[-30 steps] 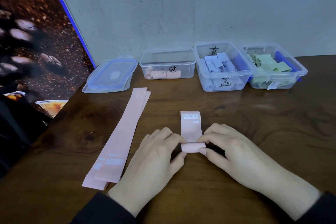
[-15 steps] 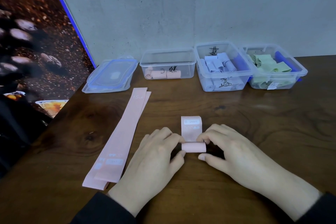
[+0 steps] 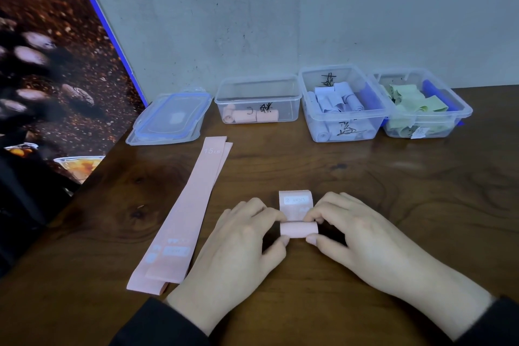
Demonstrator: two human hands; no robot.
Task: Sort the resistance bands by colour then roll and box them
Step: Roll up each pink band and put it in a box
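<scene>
Both hands work one pink band (image 3: 298,215) near the table's front edge in the head view: the left hand (image 3: 241,244) and the right hand (image 3: 362,236) each pinch an end of the roll between thumb and curled fingers, with only a short printed tail lying flat beyond it. That roll looks nearly finished. Just left of the hands, two more flat pink bands (image 3: 185,216) lie stacked and unrolled on the wooden table (image 3: 393,191). Against the wall, the pink box (image 3: 257,102) holds a few rolls, the blue box (image 3: 344,102) and green box (image 3: 422,104) look fuller, and a lid (image 3: 171,118) lies apart. Sorting appears done; the pink rolling and boxing remain.
</scene>
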